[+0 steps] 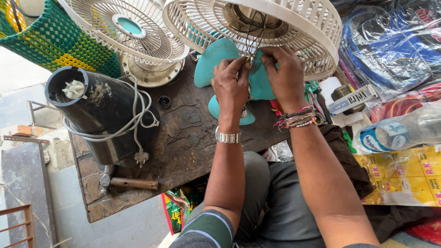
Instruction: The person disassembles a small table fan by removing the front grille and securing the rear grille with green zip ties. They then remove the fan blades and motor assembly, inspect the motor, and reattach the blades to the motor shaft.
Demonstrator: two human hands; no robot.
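Note:
A cream fan guard [294, 27] with its motor housing hangs tilted over a dark wooden bench [183, 142]. Thin black wires [251, 43] run down from the motor. My left hand [231, 85] and my right hand [285, 76] meet just below it, both pinching the wire ends between the fingertips. A teal fan blade [213, 64] lies under my hands. My left wrist carries a metal watch, and my right wrist several thread bands.
A second cream fan grille [133, 32] lies at the back. A black cylindrical motor body [98, 115] with a white cord and plug sits left, a hammer [131, 183] near the front edge. A plastic bottle [404, 128], plastic-wrapped goods and a green-yellow woven basket [50, 39] surround the bench.

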